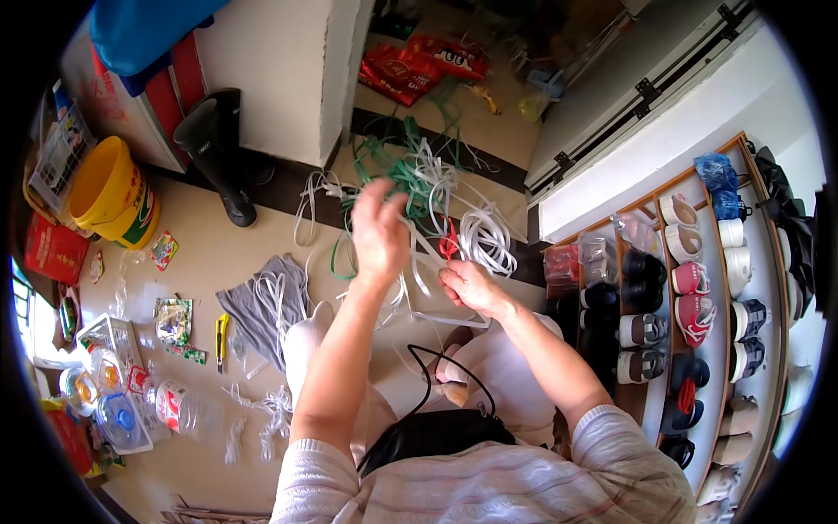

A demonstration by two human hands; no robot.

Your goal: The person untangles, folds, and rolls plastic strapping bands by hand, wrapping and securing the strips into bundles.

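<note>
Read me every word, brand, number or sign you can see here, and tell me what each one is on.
I can't read any text with certainty; these have print:
Red bag: pale lettering, too blurred.
White panel: red characters, unclear.
Bucket: label too blurred.
Red box: gold marks, too small.
Bottle: red label, unreadable.
Boot: pale mark, too small.

No lettering here is clear enough to read.
</note>
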